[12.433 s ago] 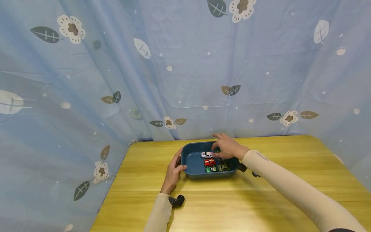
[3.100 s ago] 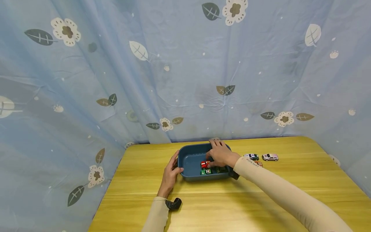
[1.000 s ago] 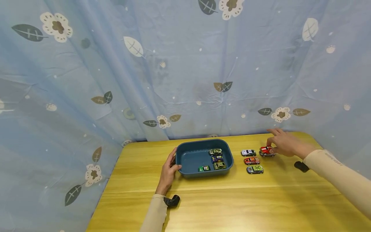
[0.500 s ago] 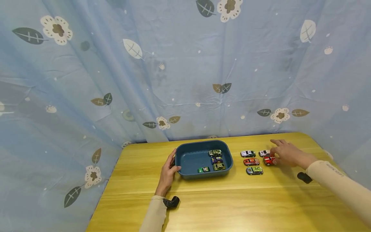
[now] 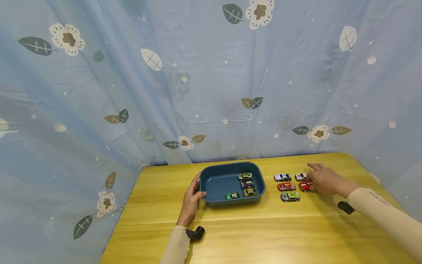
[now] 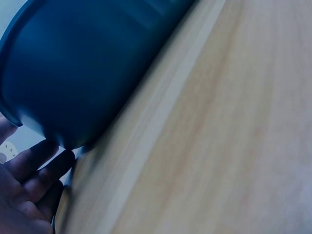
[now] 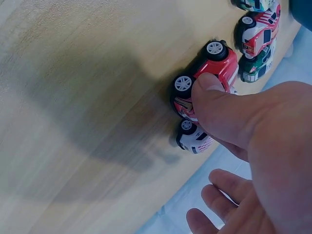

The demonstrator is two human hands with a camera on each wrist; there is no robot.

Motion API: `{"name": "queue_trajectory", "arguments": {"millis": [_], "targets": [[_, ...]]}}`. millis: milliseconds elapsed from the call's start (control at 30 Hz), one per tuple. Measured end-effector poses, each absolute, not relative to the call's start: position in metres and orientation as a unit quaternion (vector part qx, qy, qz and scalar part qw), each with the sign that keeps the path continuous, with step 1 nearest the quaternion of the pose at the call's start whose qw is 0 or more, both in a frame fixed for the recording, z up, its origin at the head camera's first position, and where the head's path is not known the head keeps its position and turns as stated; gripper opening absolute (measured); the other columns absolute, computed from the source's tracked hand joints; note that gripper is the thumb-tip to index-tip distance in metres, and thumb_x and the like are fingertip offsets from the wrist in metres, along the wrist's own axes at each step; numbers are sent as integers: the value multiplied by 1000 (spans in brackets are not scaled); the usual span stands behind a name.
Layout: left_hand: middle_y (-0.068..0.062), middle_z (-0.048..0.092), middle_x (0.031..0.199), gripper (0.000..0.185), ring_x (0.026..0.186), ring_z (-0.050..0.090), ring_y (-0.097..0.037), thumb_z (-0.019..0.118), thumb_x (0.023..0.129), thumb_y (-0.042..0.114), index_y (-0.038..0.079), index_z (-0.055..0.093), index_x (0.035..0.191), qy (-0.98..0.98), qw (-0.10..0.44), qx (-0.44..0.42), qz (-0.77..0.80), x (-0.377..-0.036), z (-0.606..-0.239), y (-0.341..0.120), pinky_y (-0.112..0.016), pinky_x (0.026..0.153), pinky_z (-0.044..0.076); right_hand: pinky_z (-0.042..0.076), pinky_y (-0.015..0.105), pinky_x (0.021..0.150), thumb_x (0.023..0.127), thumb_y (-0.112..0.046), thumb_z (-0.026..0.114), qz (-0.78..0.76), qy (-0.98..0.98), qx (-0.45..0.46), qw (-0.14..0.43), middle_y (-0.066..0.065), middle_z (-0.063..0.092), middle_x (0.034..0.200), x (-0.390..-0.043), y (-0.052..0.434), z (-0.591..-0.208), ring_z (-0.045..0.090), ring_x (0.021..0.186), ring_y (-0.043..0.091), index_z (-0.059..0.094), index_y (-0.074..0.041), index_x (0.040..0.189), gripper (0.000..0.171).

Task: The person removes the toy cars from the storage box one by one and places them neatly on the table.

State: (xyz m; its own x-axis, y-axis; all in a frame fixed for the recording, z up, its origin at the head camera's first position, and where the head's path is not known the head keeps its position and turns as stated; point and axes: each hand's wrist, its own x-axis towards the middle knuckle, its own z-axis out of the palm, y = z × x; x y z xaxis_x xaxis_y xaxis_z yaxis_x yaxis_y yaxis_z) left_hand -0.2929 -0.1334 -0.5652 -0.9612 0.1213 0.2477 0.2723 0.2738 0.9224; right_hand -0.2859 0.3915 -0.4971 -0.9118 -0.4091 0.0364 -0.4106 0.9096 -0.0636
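Right hand [image 5: 326, 180]: gripping the red car [image 5: 305, 186], thumb against its side in the right wrist view, index finger partly hidden behind. 3 other fingers stick out clear of it, toward the far side. Car is upright at the right part of the table [image 5: 250, 234]; can't tell if all wheels are down.

Left hand [image 5: 190, 201]: gripping the left end of the blue bin [image 5: 227, 202], thumb over the rim, fingers along the outside wall. Bin is on the table, far side, left of the loose cars.

Outside bin: 5 cars, 2 columns. Left column, far to near: white-green car [image 5: 282, 177], orange-red car [image 5: 286, 186], lime-blue car [image 5: 290, 197]. Right column: white car [image 5: 300, 177] far, red car on its near side. Those 2 sit just beside each other; can't tell if touching.

In bin: 4 cars. Right end, far to near: dark camo car [image 5: 245, 176], purple car [image 5: 246, 184], olive camo car [image 5: 249, 192]. Green car [image 5: 232, 195] is left of the olive one, by the near wall.

Beige sleeves on 2 arms, black device at each wrist. Blue curtain [image 5: 197, 91] with leaf and flower print behind the table's far edge.
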Motion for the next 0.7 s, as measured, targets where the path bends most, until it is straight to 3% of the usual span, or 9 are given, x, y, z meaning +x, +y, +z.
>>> {"name": "queue_trajectory", "arguments": {"millis": [133, 367, 700], "targets": [[-9, 46, 166, 79, 149, 50, -35, 60, 94, 12, 33, 38, 166, -794, 65, -125, -592, -292, -565, -133, -58, 114, 44, 46, 75, 94, 88, -18, 84, 36, -978, 204, 7, 42, 48, 148, -285, 391, -498, 48, 131, 64, 69, -19, 90, 15], [-11, 49, 164, 80, 147, 53, -34, 60, 92, 14, 27, 37, 168, -791, 67, -133, -593, -295, -563, -134, -56, 114, 45, 44, 76, 96, 88, -17, 84, 31, -980, 197, -5, 42, 47, 149, -287, 389, -496, 47, 132, 64, 70, -18, 91, 14], [-11, 51, 162, 81, 146, 54, -33, 60, 92, 13, 27, 37, 167, -792, 63, -128, -594, -294, -566, -134, -48, 114, 46, 45, 76, 95, 78, -23, 92, 28, -981, 192, -18, 43, 47, 149, -289, 389, -495, 46, 131, 65, 71, -17, 91, 26]]}}
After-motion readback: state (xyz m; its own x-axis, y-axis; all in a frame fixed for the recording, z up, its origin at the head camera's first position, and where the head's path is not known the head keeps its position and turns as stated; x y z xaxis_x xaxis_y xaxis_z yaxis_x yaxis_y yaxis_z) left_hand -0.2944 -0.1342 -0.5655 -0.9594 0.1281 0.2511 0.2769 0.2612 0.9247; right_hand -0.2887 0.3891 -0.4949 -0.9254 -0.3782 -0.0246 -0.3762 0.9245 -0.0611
